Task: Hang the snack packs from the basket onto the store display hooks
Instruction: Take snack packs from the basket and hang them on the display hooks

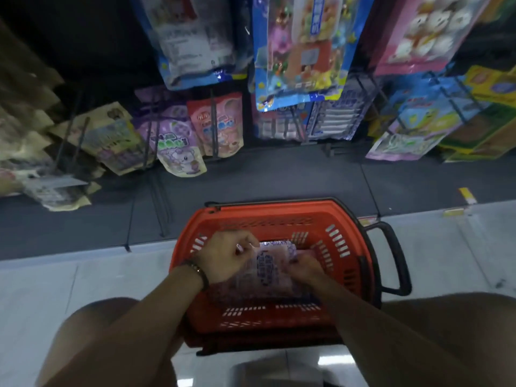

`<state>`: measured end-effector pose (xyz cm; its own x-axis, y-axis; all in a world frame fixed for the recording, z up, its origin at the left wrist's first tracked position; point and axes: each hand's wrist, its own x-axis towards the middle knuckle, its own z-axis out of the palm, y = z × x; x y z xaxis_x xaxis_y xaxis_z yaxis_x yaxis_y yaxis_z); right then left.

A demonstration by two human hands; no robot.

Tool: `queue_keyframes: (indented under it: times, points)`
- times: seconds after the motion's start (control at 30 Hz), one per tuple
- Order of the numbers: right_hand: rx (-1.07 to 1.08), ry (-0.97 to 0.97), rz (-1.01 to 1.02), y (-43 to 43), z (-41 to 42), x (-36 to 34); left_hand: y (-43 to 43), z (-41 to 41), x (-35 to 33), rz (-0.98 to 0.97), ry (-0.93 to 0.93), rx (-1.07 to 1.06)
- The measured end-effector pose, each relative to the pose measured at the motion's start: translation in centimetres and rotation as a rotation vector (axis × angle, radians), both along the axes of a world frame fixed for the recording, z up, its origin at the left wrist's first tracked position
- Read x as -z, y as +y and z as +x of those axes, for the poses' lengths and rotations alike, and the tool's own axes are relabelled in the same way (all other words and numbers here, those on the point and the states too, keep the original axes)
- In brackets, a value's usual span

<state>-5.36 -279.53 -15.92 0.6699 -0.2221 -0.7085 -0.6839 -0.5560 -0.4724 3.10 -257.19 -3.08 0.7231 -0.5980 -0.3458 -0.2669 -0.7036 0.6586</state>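
Now we are holding a snack pack (268,268) inside the red basket (279,216).
Our left hand (227,256) is pinching its upper left corner; our right hand (305,268) is gripping its right edge.

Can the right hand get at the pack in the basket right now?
Probably yes: the basket is open-topped, the right hand touches the pack at its right edge, and the left hand only holds its upper left corner.

Bare forearms; beaded bracelet (198,272) on left wrist.
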Motion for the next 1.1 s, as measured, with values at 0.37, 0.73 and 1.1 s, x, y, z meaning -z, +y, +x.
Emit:
queue_keyframes:
  times: [0.37, 0.73, 1.1]
  points:
    - [0.399, 0.275, 0.158, 1.5, -3.1, 7.9, -0.8, 3.9, 2.4, 0.449, 0.198, 0.285]
    - [0.731, 0.136, 0.448, 2.1, -1.4, 5.2, -0.3, 4.2, 2.8, 0.442, 0.261, 0.22]
    - [0.484, 0.015, 0.59, -2.5, -1.4, -5.7, 1.8, -0.1, 1.7, 0.266, 0.108, -0.092]
